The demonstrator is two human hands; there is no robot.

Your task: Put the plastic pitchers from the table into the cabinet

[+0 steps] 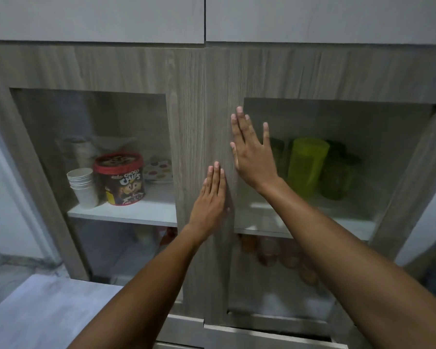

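Note:
Two wood-grain cabinet doors with glass panes fill the view. My left hand point(212, 195) lies flat on the inner frame of the left door point(186, 122), fingers straight. My right hand point(249, 152) is spread flat on the inner frame of the right door point(219, 96), which sits slightly ajar at its lower edge. Behind the right pane, a yellow-green plastic pitcher point(306, 167) stands on the upper shelf, with darker green pitchers point(337, 177) beside it on both sides. Neither hand holds anything.
Behind the left pane stand a stack of white paper cups point(83, 187), a red-lidded Choco Chips tub point(122, 178) and a dotted plate point(159, 168). Brownish jars point(269, 250) sit on the lower right shelf. A grey table corner point(43, 313) is at lower left.

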